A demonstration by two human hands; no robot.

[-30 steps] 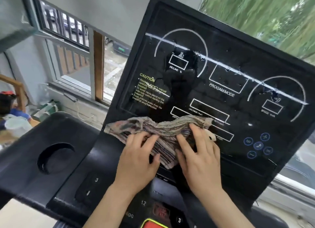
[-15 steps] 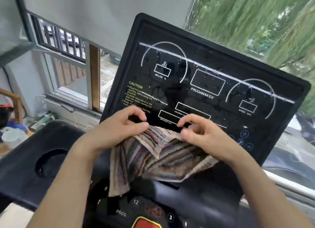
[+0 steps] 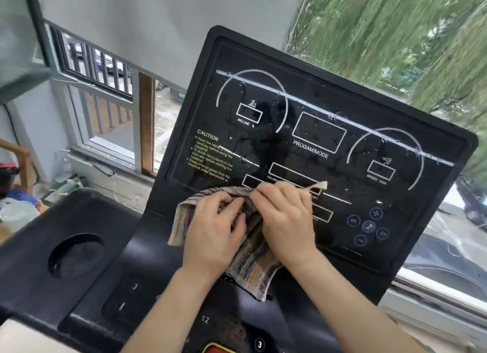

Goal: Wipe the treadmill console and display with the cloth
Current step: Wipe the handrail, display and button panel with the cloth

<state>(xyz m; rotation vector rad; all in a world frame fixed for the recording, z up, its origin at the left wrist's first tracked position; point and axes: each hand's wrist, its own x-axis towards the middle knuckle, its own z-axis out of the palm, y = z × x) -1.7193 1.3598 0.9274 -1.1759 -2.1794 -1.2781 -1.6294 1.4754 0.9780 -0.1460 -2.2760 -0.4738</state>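
Drops [image 3: 335, 117] dot the display [image 3: 319, 141] above both hands, so most wiping looks not done yet. The left hand [image 3: 213, 230] and right hand [image 3: 286, 217] grip the bunched cloth [image 3: 254, 269] against its bottom part. The console [image 3: 110, 294] below them looks unwiped too.

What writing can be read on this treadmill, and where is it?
"CAUTION": yellow, display left.
"INCLINE %": display, upper left.
"PROGAM/MODE": display centre.
"SPEED": display, right.
"12", "3", "3": console below.
Fine print under CAUTION: only partly legible.
Labels by the cloth: half hidden, blurred.
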